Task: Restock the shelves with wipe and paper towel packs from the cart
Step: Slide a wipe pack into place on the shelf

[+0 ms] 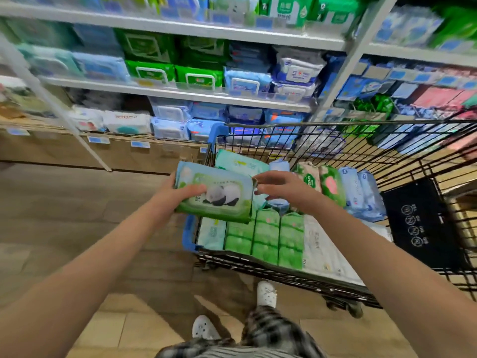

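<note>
A wood-look floor (64, 202) ran along the left, meeting the pale wooden base (51, 148) of the shelving unit, which carried small blue price tags (140, 144). Above it, white shelves (154, 91) rose in tiers. White soft packs (126, 121) sat on the lowest level and green wipe packs (175, 73) on the one above, with blue and white packs further along. Much of the stock was blurred.

In front of the unit, the left hand (180, 192) gripped the panda wipe pack (219, 197) by its left end, thumb on top. The pack was held flat over the left end of the cart (335, 125). The right hand (278, 188) hovered just beside the pack's right edge with its fingers loosely spread, holding nothing; whether the fingertips touched the pack could not be told.

The black wire cart had blue corner bumpers (188, 233). It held a mint pack (240, 164), a row of upright green packs (265, 236), a flat white pack (325, 249) and blue packs (361, 192), with a black flap (418, 223) at its right end. Below the cart, two white shoes (267, 293) and a plaid garment (271, 332) showed on the floor side.

A grey upright post (348, 65) divided the shelving. To its right stood more blue packs and some red packs (438, 96).
</note>
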